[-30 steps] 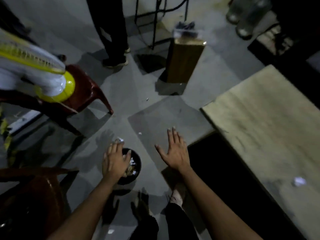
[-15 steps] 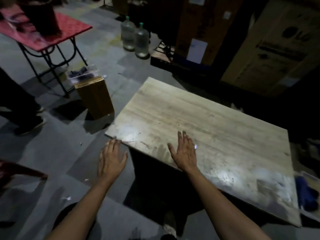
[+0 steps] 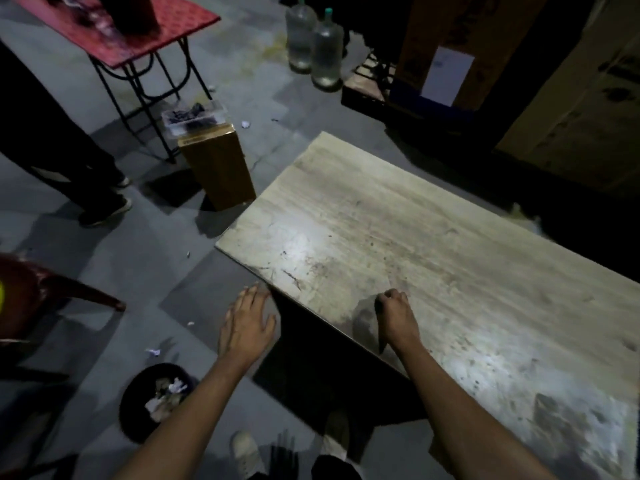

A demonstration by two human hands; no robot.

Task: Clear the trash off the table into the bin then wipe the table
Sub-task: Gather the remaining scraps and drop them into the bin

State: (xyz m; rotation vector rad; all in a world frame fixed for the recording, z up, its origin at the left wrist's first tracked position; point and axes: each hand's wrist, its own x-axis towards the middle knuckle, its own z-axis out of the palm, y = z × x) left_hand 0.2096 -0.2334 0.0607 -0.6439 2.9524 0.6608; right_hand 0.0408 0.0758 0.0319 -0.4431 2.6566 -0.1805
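A: At the near edge of the table point(image 3: 433, 237), the right hand point(image 3: 394, 315) is curled knuckles-down on the wood, fingers drawn together. Whether it has pinched a scrap, I cannot tell; the fingertips are hidden.

B: And the left hand point(image 3: 246, 327)?

A: Spread flat and empty, hanging off the table's corner above the floor, with the bin point(image 3: 156, 401) down near that forearm, crumpled paper already inside.

B: So what's left up top?

A: I see no clear piece of trash, only dark specks and smears. Any leftover will be 1 tiny paper crumb: weightless, soft, easily flicked away. I'd pinch it between thumb and forefinger or sweep it to the edge into a cupped palm.

B: And the wiping?

A: No cloth shows here. The tabletop looks hard and flat, so grime should need firm pressure.
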